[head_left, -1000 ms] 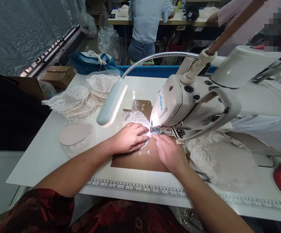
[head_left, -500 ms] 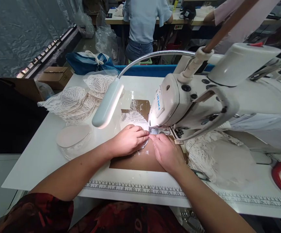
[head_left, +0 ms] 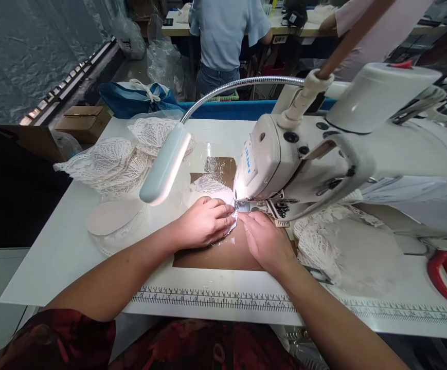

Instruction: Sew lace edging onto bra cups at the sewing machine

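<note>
My left hand (head_left: 203, 223) lies flat on the lace piece (head_left: 213, 187), fingers together and lightly curled, pressing it to the table (head_left: 65, 246). My right hand (head_left: 265, 241) rests just beside it, fingers extended and close together, tips touching the lace edge at the presser foot (head_left: 242, 207). The lace sits on the brown plate under the machine (head_left: 285, 159) head. My hands cover most of the piece, and the needle is, I think, hidden behind the head. The lamp (head_left: 163, 164) hangs over the left; a lace stack (head_left: 119, 159) lies beyond. Since a moment ago my fingertips have drawn closer together at the foot.
</note>
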`<state>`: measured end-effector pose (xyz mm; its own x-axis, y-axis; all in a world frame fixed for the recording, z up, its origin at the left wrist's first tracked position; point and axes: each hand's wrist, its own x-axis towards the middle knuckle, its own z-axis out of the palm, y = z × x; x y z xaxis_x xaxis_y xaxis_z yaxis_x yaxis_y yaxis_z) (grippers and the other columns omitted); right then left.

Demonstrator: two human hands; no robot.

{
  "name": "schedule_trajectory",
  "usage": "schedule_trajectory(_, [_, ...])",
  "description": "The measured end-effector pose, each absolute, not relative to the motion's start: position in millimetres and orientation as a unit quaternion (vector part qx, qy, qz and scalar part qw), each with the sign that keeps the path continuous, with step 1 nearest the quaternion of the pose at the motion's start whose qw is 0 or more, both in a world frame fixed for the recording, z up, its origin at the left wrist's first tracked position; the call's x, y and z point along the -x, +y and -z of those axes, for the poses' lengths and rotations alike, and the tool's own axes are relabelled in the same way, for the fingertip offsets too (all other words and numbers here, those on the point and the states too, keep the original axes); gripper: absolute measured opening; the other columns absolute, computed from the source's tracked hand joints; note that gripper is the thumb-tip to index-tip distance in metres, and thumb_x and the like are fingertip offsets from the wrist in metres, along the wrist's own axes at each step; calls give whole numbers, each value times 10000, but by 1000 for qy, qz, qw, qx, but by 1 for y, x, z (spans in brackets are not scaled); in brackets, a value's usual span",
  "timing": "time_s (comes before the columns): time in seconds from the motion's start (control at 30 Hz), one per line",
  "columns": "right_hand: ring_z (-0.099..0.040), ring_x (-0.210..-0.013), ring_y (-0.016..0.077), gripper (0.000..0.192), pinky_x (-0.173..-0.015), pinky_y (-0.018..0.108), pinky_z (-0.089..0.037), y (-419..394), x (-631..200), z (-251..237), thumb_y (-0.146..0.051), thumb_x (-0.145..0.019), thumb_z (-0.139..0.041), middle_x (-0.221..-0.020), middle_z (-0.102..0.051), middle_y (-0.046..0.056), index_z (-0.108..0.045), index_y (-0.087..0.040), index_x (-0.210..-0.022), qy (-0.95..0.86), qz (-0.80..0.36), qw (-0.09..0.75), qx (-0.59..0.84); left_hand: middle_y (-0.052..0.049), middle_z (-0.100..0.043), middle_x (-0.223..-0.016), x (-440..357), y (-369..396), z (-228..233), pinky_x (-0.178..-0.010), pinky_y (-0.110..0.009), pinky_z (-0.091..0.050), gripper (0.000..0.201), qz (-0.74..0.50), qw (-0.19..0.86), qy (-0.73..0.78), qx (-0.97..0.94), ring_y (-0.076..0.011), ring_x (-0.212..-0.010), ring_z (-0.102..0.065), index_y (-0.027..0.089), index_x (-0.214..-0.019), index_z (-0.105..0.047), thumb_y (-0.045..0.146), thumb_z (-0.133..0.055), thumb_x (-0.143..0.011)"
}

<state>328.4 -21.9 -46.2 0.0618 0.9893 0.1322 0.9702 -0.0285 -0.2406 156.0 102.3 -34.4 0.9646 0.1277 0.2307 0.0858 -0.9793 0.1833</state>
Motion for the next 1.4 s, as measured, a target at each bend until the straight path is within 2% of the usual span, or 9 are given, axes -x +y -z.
schedule_trajectory(0.2, [-637, -904, 222, 363, -751, 297, -489, -24, -330, 45, -132, -885, -429, -966, -706, 80, -668, -217, -1145, -673, -55, 156, 721, -109, -634, -1176, -153, 106, 35, -897, -400, -404, 293, -122, 123, 8, -985, -236, -1062, -547, 197, -1137, -649, 326, -449, -965])
schedule_trajectory(0.47, [-622, -874, 180, 347, -731, 263, -452, -25, -331, 45, -111, -876, -428, -988, -706, 57, -686, -192, -1093, -715, -23, 208, 667, -98, -680, -1027, -151, 110, 30, -888, -394, -430, 242, -152, 168, -4, -974, -222, -999, -579, 181, -1000, -693, 298, -492, -937])
schedule_trajectory(0.73, [-555, -735, 155, 377, -603, 265, -381, -25, -330, 48, -70, -852, -427, -887, -673, 54, -698, -179, -1091, -754, 11, 146, 641, -89, -654, -1228, -155, 111, 37, -900, -395, -438, 273, -140, 143, 8, -980, -237, -1073, -566, 163, -1103, -670, 268, -465, -957])
schedule_trajectory(1.0, [-538, -729, 184, 421, -592, 296, -359, -23, -328, 50, -56, -803, -465, -866, -680, 51, -692, -163, -1141, -738, 65, 123, 660, -78, -646, -1249, -157, 110, 42, -922, -403, -431, 313, -152, 122, 54, -979, -252, -1093, -555, 151, -1158, -647, 312, -475, -952])
schedule_trajectory(1.13, [-566, -799, 202, 456, -637, 297, -381, -20, -329, 54, -52, -820, -446, -928, -700, 68, -670, -181, -1196, -720, 78, 116, 680, -85, -633, -1256, -156, 111, 42, -920, -408, -431, 309, -151, 106, 65, -981, -254, -1085, -548, 140, -1167, -631, 294, -476, -947])
schedule_trajectory(1.27, [-600, -857, 214, 434, -648, 294, -410, -20, -331, 55, -103, -861, -445, -986, -702, 79, -654, -228, -1221, -672, 36, 115, 730, -94, -642, -1204, -153, 113, 39, -913, -415, -430, 270, -157, 99, 41, -982, -249, -1057, -551, 180, -1095, -663, 302, -479, -941])
schedule_trajectory(1.4, [-608, -912, 207, 405, -689, 282, -435, -22, -331, 51, -132, -886, -440, -1027, -701, 73, -649, -225, -1220, -680, 21, 143, 719, -100, -660, -1139, -152, 113, 37, -899, -405, -431, 264, -163, 108, 9, -981, -231, -1015, -563, 188, -1043, -683, 316, -474, -943])
